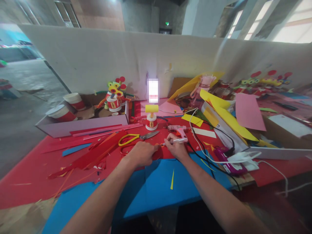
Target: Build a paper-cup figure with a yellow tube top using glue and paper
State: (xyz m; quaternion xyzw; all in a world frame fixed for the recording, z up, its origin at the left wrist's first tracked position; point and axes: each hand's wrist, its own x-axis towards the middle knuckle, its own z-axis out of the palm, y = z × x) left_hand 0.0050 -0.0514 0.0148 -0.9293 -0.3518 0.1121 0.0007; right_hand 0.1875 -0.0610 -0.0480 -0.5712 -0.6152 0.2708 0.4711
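My right hand is closed around a white pen, its tip pointing left. The pen tip meets a small orange-red piece, which looks like paper. The fingers of my left hand are pressed together at the left edge of that piece. Just beyond my left hand lie scissors with yellow handles, blades pointing right. A pink glue gun rests beyond my right hand. Farther back stands a red and white paper-cup figure with a yellow paper roll on top and springy folded-paper arms.
A box at left holds paper cups and a finished-looking cup figure. Red paper strips lie on the left. A purple power strip with cables sits right, beside a box of coloured paper. A white partition stands behind.
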